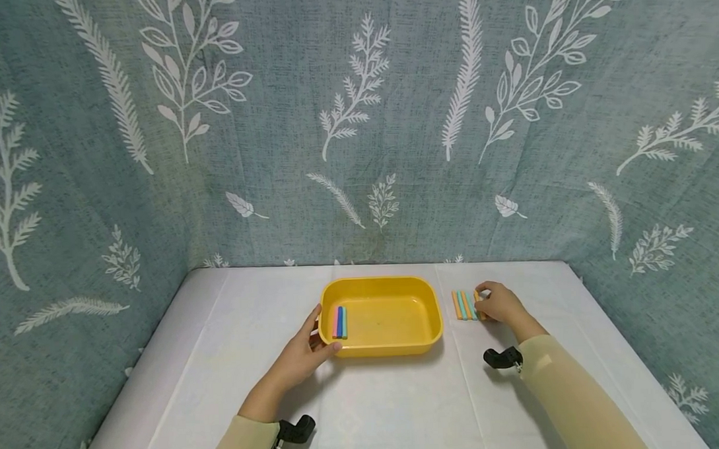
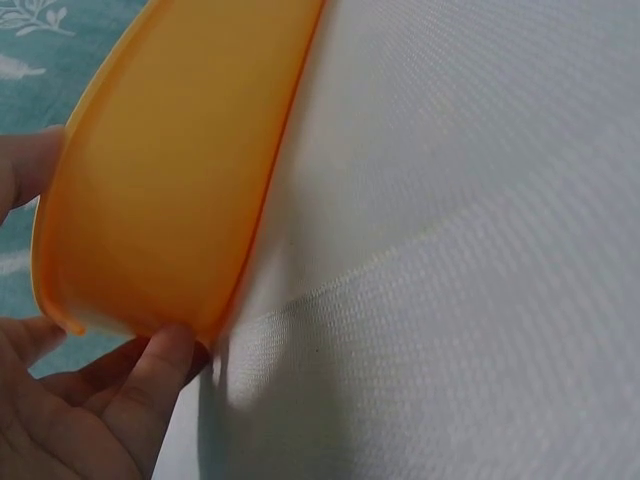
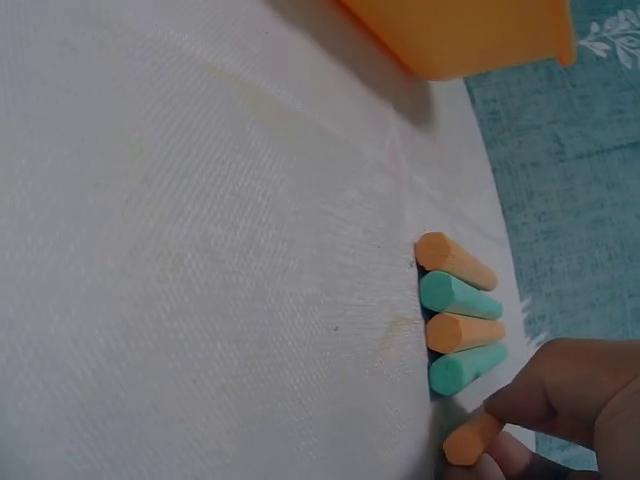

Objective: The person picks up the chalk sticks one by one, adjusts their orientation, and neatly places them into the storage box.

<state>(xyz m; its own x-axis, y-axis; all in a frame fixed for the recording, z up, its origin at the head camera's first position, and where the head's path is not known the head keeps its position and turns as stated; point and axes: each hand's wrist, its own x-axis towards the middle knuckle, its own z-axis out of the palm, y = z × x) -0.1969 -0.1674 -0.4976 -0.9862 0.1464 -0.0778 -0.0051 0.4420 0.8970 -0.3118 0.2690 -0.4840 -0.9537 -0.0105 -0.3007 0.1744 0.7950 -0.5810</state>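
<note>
We see both forearms in from the near edge of the white table (image 1: 221, 361), sleeves pale yellow, a black wrist mount on each.

Left hand (image 1: 307, 352): palm turned toward the yellow tray (image 1: 421, 301), holding its left end. Thumb hooked at the near-left corner, fingers spread up along the outer wall. In the left wrist view the thumb (image 2: 150, 385) presses under the rim at the corner; another fingertip shows at the far end of the same wall. Fingers fairly wide, clasped on the tray wall.

Tray sits flat, mid-table, long side across. Inside, against its left wall, two chalk sticks side by side: a pink stick (image 1: 336, 322) and a blue stick (image 1: 342, 322), touching, both pointing away from us.

Right hand (image 1: 500, 303): resting on the table just right of the tray, wrist low, knuckles up. Fingers curled narrow, pinching one orange chalk stick (image 3: 470, 438) at the right end of the chalk row (image 1: 465, 305). The right wrist view shows the pinched stick angled a bit off the others.

Row: four sticks lying parallel and touching, orange, teal, orange, teal, on the table between tray and right hand, apart from the tray.

Behind: teal leaf-print cloth (image 1: 356, 119) on back and sides.
</note>
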